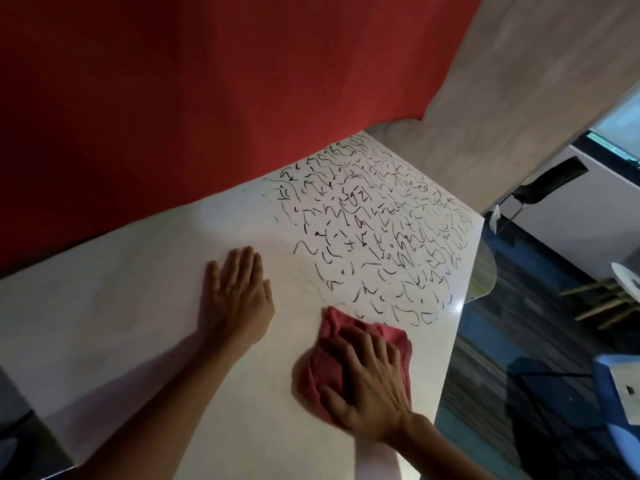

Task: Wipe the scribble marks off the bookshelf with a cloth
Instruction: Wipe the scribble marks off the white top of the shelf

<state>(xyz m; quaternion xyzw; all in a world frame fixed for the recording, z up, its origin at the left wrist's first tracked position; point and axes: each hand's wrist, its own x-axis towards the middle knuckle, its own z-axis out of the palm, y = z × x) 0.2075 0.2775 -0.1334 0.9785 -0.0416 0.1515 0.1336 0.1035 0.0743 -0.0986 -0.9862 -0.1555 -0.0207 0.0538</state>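
Note:
The white bookshelf top (pixel 138 306) fills the middle of the view. Black scribble marks (pixel 381 230) cover its far right half, up to the right edge. A crumpled pink cloth (pixel 329 348) lies on the surface just below the nearest marks. My right hand (pixel 370 386) presses down on the cloth, fingers spread and slightly bent over it. My left hand (pixel 235 296) lies flat on the bare white surface to the left of the marks, fingers straight and together.
A red wall (pixel 207 81) rises behind the shelf, with a beige wall (pixel 519 81) to its right. Past the shelf's right edge the dark floor (pixel 519 341) lies far below, with wooden furniture legs (pixel 602 303) and a blue and white object (pixel 620 389).

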